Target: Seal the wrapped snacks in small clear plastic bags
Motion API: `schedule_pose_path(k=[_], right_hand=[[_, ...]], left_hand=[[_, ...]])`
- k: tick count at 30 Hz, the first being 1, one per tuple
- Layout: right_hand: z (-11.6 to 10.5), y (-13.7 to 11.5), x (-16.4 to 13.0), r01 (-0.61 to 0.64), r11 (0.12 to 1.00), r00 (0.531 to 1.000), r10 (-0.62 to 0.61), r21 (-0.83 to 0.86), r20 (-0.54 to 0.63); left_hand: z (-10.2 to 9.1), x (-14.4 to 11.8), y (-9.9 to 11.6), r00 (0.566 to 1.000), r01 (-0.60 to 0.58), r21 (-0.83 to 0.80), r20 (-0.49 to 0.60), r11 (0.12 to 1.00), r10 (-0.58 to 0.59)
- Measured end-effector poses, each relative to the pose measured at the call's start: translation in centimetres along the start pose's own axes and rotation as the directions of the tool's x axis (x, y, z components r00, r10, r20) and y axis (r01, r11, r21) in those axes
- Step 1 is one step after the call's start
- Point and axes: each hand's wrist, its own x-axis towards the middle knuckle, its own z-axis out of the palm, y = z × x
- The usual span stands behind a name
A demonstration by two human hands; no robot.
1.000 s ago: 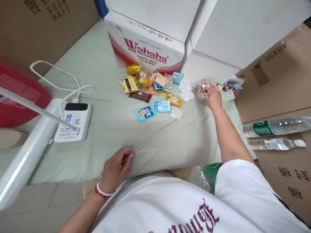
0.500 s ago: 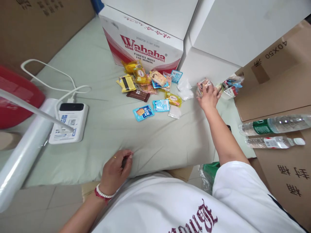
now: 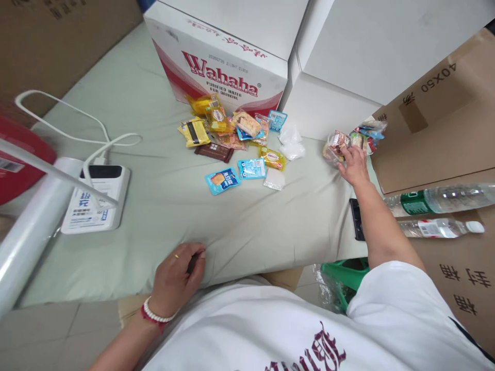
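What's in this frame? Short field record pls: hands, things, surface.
right hand: fingers on a clear snack packet, next to a small bowl of snacks
left hand: curled on the near edge of the green sheet
snack pile: loose wrapped packets in front of the Wahaha box
right side: two water bottles lying on cardboard

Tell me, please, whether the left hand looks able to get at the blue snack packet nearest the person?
Probably yes: the left hand rests on the sheet's near edge, and only bare sheet lies between it and the blue snack packet.
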Motion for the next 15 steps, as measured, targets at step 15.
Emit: schedule_pose_path(k=[15], right_hand=[[-1.4,-10.2,0.6,0.157,0.957,0.988,-0.154,0.243,-0.032]], left_hand=[[-0.8,-0.4,-0.2,0.999,0.044,-0.162,0.031,0.986,-0.040]])
